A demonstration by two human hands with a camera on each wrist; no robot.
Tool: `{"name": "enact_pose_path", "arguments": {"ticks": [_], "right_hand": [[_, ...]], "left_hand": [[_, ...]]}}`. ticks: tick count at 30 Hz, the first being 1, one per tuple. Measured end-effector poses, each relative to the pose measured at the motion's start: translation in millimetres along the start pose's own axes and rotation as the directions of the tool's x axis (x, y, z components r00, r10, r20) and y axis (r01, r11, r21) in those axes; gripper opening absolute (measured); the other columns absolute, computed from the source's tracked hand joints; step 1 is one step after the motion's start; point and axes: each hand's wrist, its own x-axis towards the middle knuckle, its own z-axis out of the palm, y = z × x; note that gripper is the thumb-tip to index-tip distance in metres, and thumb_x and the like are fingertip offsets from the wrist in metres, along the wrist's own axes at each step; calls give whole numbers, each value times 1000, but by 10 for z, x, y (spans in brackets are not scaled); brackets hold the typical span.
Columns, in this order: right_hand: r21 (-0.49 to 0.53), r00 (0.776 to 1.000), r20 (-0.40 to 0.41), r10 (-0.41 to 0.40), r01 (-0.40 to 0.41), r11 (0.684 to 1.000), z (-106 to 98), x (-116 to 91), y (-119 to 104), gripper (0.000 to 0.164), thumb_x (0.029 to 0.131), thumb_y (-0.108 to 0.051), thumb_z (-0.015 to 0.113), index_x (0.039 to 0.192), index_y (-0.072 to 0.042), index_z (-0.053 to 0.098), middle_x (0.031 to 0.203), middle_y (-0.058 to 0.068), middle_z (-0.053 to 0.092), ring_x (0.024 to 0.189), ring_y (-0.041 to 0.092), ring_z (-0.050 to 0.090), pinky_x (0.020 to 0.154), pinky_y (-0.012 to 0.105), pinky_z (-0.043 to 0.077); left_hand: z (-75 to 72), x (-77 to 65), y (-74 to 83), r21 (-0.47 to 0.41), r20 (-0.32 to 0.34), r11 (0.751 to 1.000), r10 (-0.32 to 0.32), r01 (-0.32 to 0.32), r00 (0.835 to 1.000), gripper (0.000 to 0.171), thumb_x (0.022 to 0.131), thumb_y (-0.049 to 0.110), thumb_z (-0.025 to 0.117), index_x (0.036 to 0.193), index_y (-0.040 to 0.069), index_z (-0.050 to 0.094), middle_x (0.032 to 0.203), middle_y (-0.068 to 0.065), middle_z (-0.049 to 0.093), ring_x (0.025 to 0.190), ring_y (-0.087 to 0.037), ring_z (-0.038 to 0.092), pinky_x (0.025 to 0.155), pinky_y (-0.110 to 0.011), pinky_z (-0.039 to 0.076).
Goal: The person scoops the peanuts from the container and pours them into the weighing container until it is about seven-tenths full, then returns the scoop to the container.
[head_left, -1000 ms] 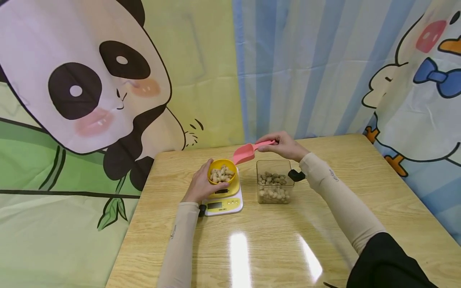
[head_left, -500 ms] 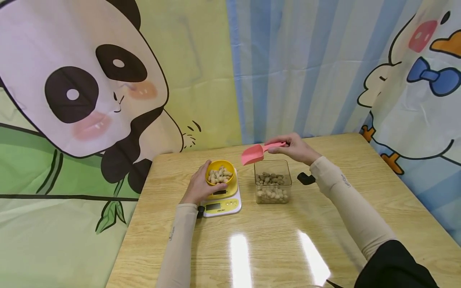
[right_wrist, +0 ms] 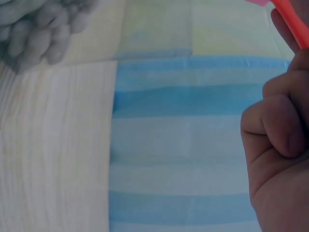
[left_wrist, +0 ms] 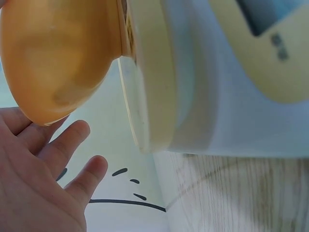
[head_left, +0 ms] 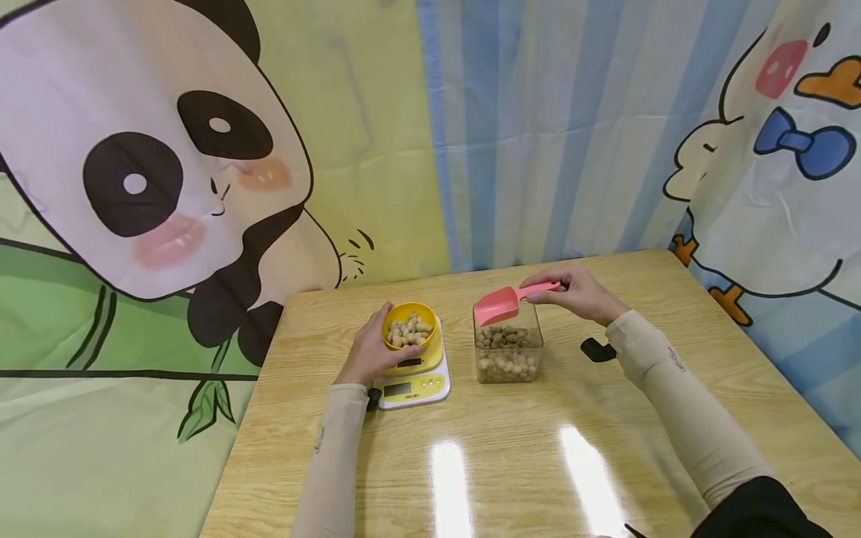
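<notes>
My left hand (head_left: 366, 350) holds a yellow bowl (head_left: 407, 305) with peanuts (head_left: 409, 329) in it, thumb along the near side and fingers behind. This bowl rests on a yellow and white kitchen scale (head_left: 430, 387). In the left wrist view, fingertips touch the curved underside of the bowl (left_wrist: 58, 53). Between thumb and fingers, my right hand (head_left: 578, 294) pinches the handle of a pink scoop (head_left: 498, 305). The scoop is held over the back of a clear container (head_left: 536, 320) with peanuts in it. The right wrist view catches the scoop's handle (right_wrist: 292, 24) at its top corner.
The wooden table (head_left: 377, 471) ends at the back against a striped curtain (head_left: 525, 149) and a panda-printed one (head_left: 377, 187). Scale and container stand side by side with a narrow gap between them. A dark wrist camera mount (head_left: 597, 350) juts out below my right wrist.
My right hand has carried the scoop rightward from beside the bowl, then lower, over the container. The left hand stays at the bowl on the scale.
</notes>
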Motion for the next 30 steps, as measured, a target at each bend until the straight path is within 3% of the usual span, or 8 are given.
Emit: {"name": "enact_pose_path", "arguments": {"ticks": [7, 14, 19, 22, 28, 30], "right_hand": [[-33, 999, 45, 13, -12, 999, 2, -125, 133, 28, 92, -22, 77, 118, -11, 76, 110, 9, 73, 63, 11, 51, 60, 26, 51], [-170, 996, 68, 52, -40, 985, 98, -113, 162, 26, 91, -22, 78, 115, -13, 77, 85, 5, 72, 52, 8, 33, 48, 23, 34], [-244, 994, 106, 20, 6, 970, 198, -66, 142, 26, 91, -18, 78, 115, -9, 77, 102, 7, 75, 56, 10, 42, 53, 25, 40], [-268, 993, 118, -4, 36, 963, 236, -51, 154, 27, 90, -24, 79, 115, -14, 78, 110, 4, 75, 59, 11, 47, 56, 27, 43], [-302, 994, 108, -16, 48, 952, 250, -60, 172, 29, 88, -38, 80, 114, -24, 78, 108, -5, 75, 66, 13, 57, 61, 29, 48], [-340, 994, 106, -24, 59, 939, 240, -68, 179, 30, 88, -39, 80, 115, -25, 78, 98, -7, 75, 63, 11, 54, 60, 28, 47]], "left_hand": [[12, -21, -2, -16, 5, 1000, -11, 11, 1000, 121, 68, 64, 86, 163, 30, 20, 164, 0, 30, 145, -33, 35, 114, -59, 34], [9, -11, -4, -11, -5, 1000, -4, 4, 1000, 121, 68, 66, 85, 163, 30, 20, 164, 0, 31, 145, -33, 36, 113, -60, 34], [16, -7, 4, -24, -3, 1000, -9, 9, 1000, 121, 68, 65, 86, 163, 31, 21, 163, 0, 31, 144, -33, 36, 113, -60, 35], [25, -9, 10, -30, -1, 999, -17, 17, 1000, 120, 68, 64, 87, 163, 32, 21, 163, 1, 32, 144, -32, 37, 113, -59, 34], [24, -15, 17, -31, 6, 999, -26, 26, 1000, 120, 68, 64, 86, 163, 33, 20, 164, 0, 31, 145, -33, 36, 113, -60, 34], [19, -12, 21, -26, 0, 999, -31, 31, 1000, 120, 68, 64, 86, 163, 33, 20, 163, 1, 31, 144, -32, 36, 113, -60, 34]]}}
